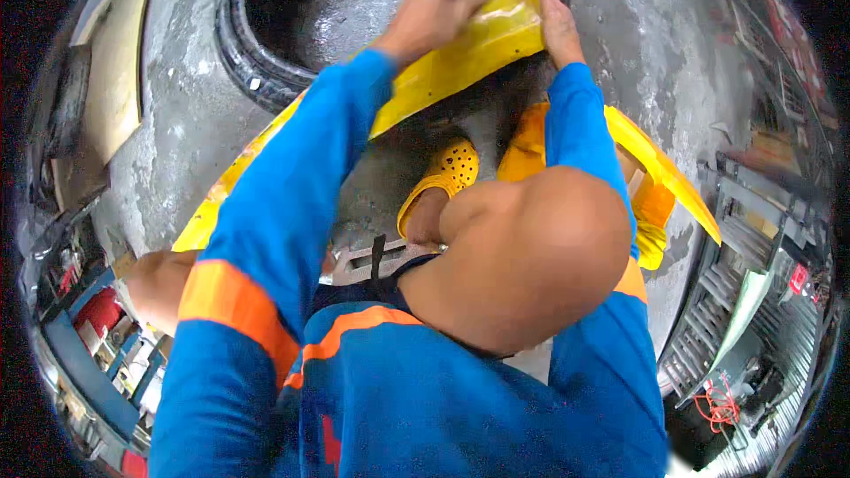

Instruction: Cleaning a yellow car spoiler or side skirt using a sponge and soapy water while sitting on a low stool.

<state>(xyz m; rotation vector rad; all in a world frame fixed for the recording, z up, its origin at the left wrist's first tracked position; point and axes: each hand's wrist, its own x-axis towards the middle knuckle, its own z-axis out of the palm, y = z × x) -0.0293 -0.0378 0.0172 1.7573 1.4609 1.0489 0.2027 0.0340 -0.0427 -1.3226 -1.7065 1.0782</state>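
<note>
One yellow panel (pixel 469 55), long and narrow, shows in the head view: its upper end stands at the near right side of a black ring (pixel 234 35), and the rest slants down past the ring's near left side, partly hidden behind the left sleeve (pixel 292 159). The right hand (pixel 560 28) grasps that upper end by its edge, to the right of the ring's opening. The left hand (pixel 436 11), over the ring's opening, has bent fingers at the panel's face; it is blurred, so whether it clasps anything cannot be told. On the near side of the ring are a yellow clog (pixel 456 168) and a bent knee (pixel 549 230). Nearer and right of the ring, a curved yellow strip (pixel 668 168) shows past the right sleeve (pixel 580 124). Left of the ring is a board (pixel 119 62); grey floor (pixel 186 146) spreads around it.
</note>
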